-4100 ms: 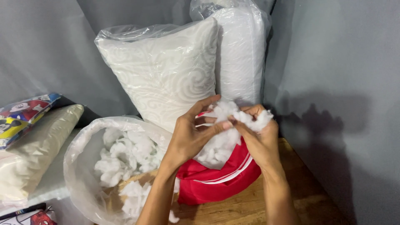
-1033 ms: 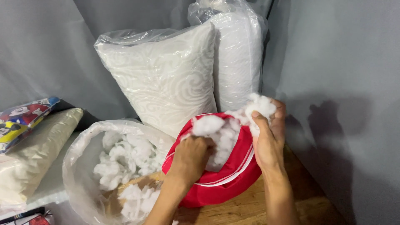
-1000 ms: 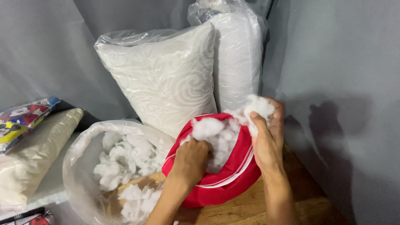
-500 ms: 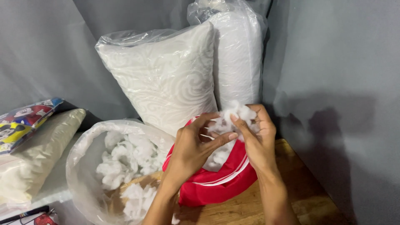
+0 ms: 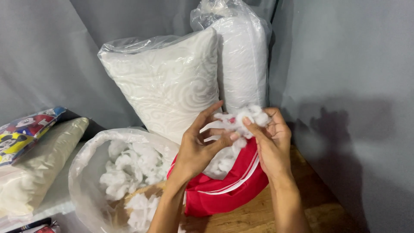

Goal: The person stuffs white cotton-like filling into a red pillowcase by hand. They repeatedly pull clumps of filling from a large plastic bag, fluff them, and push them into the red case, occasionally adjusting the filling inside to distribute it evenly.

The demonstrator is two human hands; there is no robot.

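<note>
both hands, left (image 5: 200, 146) and right (image 5: 269, 142), grip clamped on one stuffing clump (image 5: 241, 118); we reckon loose tufts could miss the red cover (image 5: 228, 190).

Both forearms rise from bottom edge to frame centre. Left hand (image 5: 199, 144): palm up-ish, index & middle fingers extended toward upper right, thumb pinching. Right hand (image 5: 269, 140): fingers curled in, thumb tip nearly meeting left thumb. Hands close together.

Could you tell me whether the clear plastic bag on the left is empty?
No, the clear plastic bag holds clumps of white stuffing.
</note>
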